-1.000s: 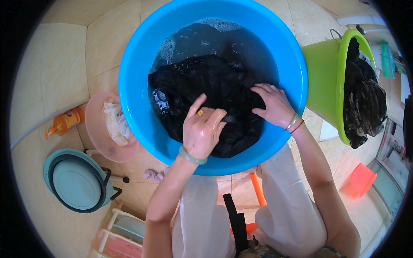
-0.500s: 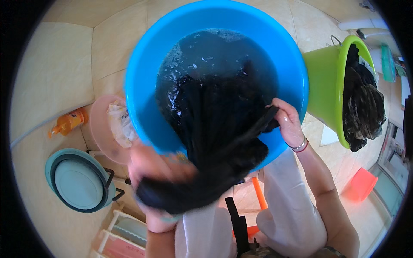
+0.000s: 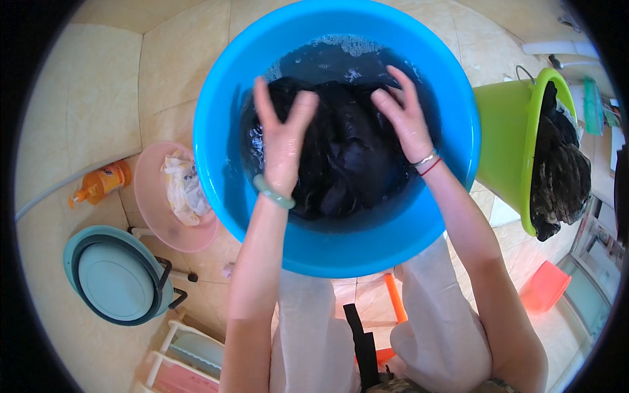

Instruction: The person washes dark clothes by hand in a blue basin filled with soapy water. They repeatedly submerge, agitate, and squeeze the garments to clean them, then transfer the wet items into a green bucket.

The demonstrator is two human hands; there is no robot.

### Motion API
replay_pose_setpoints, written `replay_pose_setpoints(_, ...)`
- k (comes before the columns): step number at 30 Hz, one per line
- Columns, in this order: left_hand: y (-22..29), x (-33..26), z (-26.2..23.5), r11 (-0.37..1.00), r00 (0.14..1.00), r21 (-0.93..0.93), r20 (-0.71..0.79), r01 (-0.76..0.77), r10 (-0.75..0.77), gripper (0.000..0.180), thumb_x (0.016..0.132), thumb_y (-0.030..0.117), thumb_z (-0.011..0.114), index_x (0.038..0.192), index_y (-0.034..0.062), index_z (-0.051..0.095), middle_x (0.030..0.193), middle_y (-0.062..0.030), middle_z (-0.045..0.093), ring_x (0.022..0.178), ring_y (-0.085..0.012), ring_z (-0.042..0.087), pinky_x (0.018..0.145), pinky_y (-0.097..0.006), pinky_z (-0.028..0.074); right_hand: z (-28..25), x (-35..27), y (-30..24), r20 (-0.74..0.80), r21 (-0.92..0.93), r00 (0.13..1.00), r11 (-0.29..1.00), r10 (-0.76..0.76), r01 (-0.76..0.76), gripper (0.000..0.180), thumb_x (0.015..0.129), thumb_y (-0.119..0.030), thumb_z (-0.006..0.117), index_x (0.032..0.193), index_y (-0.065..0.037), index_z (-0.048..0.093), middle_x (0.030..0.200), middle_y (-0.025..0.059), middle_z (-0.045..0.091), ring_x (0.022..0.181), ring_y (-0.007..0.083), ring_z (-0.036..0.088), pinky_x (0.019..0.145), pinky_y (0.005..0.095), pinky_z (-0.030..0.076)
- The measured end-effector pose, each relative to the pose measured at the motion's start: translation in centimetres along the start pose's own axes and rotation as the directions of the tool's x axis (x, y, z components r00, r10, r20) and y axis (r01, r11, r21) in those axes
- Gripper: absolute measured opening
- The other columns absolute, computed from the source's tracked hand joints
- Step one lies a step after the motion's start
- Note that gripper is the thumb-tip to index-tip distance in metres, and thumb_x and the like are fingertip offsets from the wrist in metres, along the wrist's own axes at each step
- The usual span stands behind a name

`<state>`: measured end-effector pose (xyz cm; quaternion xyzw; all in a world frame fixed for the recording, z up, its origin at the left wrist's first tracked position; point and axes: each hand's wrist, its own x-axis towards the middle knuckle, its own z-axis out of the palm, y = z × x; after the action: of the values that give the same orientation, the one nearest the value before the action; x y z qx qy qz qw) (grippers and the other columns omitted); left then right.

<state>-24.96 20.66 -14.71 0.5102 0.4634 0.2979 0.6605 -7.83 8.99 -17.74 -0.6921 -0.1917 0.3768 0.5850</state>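
In the tub (image 3: 337, 255), your left hand (image 3: 284, 145) at nine o'clock and right hand (image 3: 410, 128) at three have their grip spread wide over black cloth (image 3: 354, 147).

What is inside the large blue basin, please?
The blue basin holds dark water, white foam and black cloth. The left hand and right hand hide parts of the cloth; the covered bottom cannot be seen.

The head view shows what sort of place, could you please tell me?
Probably a home bathroom or laundry area: a blue basin holds water and dark cloth, a green bucket holds more dark fabric, and the floor is tiled.
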Motion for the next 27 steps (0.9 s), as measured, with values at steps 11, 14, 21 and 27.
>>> replay_pose_setpoints(11, -9.0, 4.0, -1.0, 0.888, 0.971, 0.428, 0.078, 0.170, -0.224, 0.084, 0.082, 0.020, 0.071, 0.150, 0.0047, 0.026, 0.149, -0.0214, 0.035, 0.135, -0.0338, 0.040, 0.113, -0.037, 0.030, 5.2, 4.8, 5.1, 0.138, -0.931, 0.972, 0.360, 0.189, 0.062, 0.051, 0.086, -0.041, 0.066, 0.122, -0.006, 0.055, 0.125, 0.0213, 0.056, 0.103, 0.0424, 0.061, 0.088, 0.0484, 0.051)
replay_pose_setpoints(14, -6.2, 3.4, -0.1, 0.879, 0.887, -0.146, 0.166, 0.454, -0.431, 0.091, 0.085, 0.035, 0.071, 0.154, 0.0101, 0.018, 0.152, -0.0140, 0.033, 0.138, -0.0273, 0.034, 0.112, -0.037, 0.029, 4.5, 4.7, 4.5, 0.177, -0.830, 0.984, 0.532, -0.033, 0.167, 0.031, 0.086, -0.033, 0.066, 0.102, -0.008, 0.062, 0.110, 0.0146, 0.061, 0.092, 0.0368, 0.065, 0.079, 0.0464, 0.053)
replay_pose_setpoints(21, -3.8, -1.0, 1.4, 0.722, 0.856, -0.463, 0.328, 0.514, -0.400, 0.068, 0.090, 0.021, 0.067, 0.148, 0.0129, 0.034, 0.134, -0.0078, 0.052, 0.120, -0.0198, 0.051, 0.101, -0.034, 0.042, 6.1, -8.1, -2.0, 0.525, -0.439, 0.711, 0.567, -0.468, 0.697, 0.017, 0.079, -0.020, 0.069, 0.080, -0.009, 0.057, 0.083, 0.0052, 0.052, 0.071, 0.0216, 0.062, 0.055, 0.0331, 0.052)
replay_pose_setpoints(27, -0.6, -2.9, 3.7, 0.547, 0.793, -0.576, 0.413, 0.608, -0.447, 0.044, 0.100, 0.036, 0.051, 0.136, 0.0104, 0.048, 0.116, 0.0006, 0.056, 0.101, -0.0136, 0.052, 0.092, -0.028, 0.043, 7.9, -9.3, -3.7, 0.493, -0.415, 0.625, 0.468, -0.605, 0.780, 0.026, 0.080, -0.022, 0.070, 0.069, -0.010, 0.051, 0.074, 0.0034, 0.048, 0.062, 0.0170, 0.058, 0.049, 0.0304, 0.049)
